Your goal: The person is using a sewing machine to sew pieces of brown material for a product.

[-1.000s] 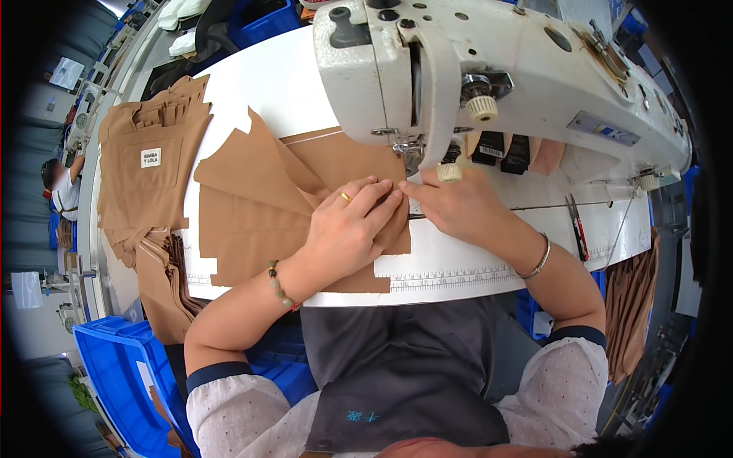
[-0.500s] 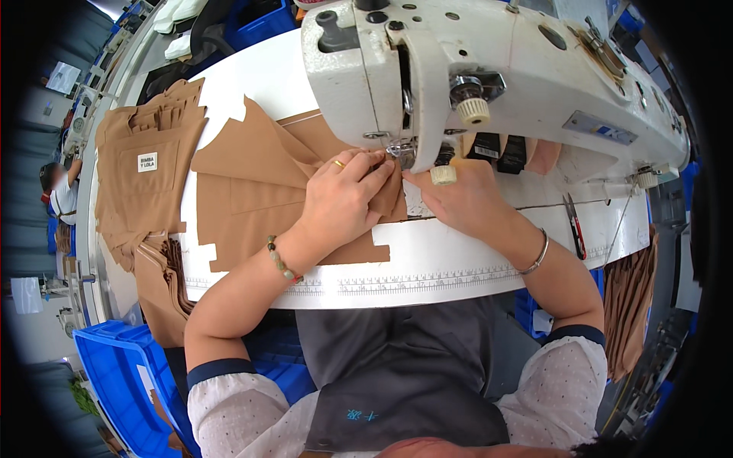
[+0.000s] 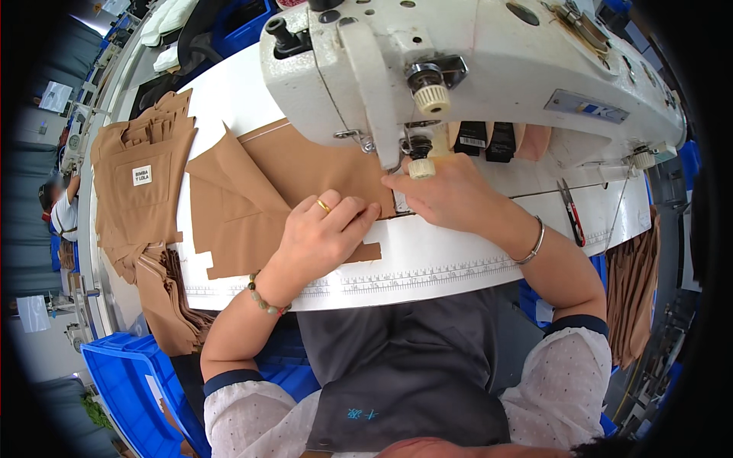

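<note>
A flat brown fabric piece (image 3: pixel 321 164) lies under the sewing machine head (image 3: pixel 336 84), its left part folded over in a diagonal flap (image 3: pixel 237 172). My left hand (image 3: pixel 324 233) is closed over the near part of the fabric, fingers curled and thumb against the forefinger, gripping the cloth. On the right, my right hand (image 3: pixel 454 195) grips the fabric's right edge beside the needle area, its foremost fingertip on the cloth. The machine's cream knob (image 3: pixel 421 168) hides part of that hand. The needle tip cannot be made out.
To the left lies a stack of brown pocketed pieces (image 3: pixel 145 175). Red-handled snips (image 3: pixel 573 214) and black labels (image 3: pixel 500 141) rest on the right. A ruler strip (image 3: pixel 427 276) runs along the table's front edge. Blue bins (image 3: pixel 130 374) stand below; a person (image 3: pixel 65 206) works far left.
My left hand has drawn back toward me and left, away from the needle. The bunched fabric now lies flatter. My right fingertip has come onto the fabric's edge. The whole view has shifted slightly.
</note>
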A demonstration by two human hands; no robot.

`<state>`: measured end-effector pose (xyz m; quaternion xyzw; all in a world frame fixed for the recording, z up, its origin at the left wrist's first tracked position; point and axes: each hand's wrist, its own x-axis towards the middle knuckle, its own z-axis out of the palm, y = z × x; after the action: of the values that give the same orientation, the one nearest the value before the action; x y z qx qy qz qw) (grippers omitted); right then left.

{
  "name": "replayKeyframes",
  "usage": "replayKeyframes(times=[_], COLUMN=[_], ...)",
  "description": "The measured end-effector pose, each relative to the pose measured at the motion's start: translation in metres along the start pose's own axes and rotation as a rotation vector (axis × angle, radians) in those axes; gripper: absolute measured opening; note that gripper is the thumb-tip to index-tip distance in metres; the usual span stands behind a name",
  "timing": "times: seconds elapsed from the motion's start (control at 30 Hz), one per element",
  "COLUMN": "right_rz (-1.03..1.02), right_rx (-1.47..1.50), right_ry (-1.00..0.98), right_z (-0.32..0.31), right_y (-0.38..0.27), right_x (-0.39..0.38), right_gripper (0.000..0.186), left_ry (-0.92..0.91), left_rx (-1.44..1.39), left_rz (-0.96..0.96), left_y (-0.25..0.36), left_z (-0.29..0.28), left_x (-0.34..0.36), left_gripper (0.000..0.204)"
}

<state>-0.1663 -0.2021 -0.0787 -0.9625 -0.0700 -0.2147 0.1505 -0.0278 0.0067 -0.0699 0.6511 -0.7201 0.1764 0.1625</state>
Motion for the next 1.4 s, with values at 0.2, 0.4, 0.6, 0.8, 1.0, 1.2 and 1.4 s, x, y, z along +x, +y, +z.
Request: replayKeyframes(times=[0.2, 0.4, 0.6, 0.8, 1.0, 1.2, 1.4], right_rz=[-0.046, -0.091, -0.119, -0.123, -0.076, -0.068, -0.064], right_rx=[0.022, 0.112, 0.201, 0.178, 0.074, -0.072, -0.138], right_ry=[0.000, -0.128, -0.223, -0.208, -0.109, 0.003, 0.048], right_z=[-0.001, -0.004, -0.011, -0.007, 0.000, 0.006, 0.007], right_y=[-0.001, 0.003, 0.003, 0.005, 0.008, 0.009, 0.008], right_x=[0.001, -0.002, -0.003, -0.002, 0.001, 0.004, 0.004], right_gripper=[0.012, 0.015, 0.019, 0.019, 0.014, 0.005, 0.007], left_ry=[0.071, 0.026, -0.029, -0.025, -0.003, 0.020, -0.071], left_rx=[-0.112, -0.229, -0.273, -0.241, -0.251, -0.214, -0.174], left_rz=[0.017, -0.040, 0.001, 0.013, 0.006, -0.014, -0.121], left_y=[-0.002, -0.004, -0.006, -0.011, -0.029, -0.043, -0.056], left_z=[0.001, 0.009, 0.003, 0.008, 0.014, 0.021, 0.026], left_x=[0.011, 0.002, -0.001, -0.002, 0.007, 0.018, 0.022], left_gripper=[0.023, 0.026, 0.032, 0.038, 0.039, 0.039, 0.033])
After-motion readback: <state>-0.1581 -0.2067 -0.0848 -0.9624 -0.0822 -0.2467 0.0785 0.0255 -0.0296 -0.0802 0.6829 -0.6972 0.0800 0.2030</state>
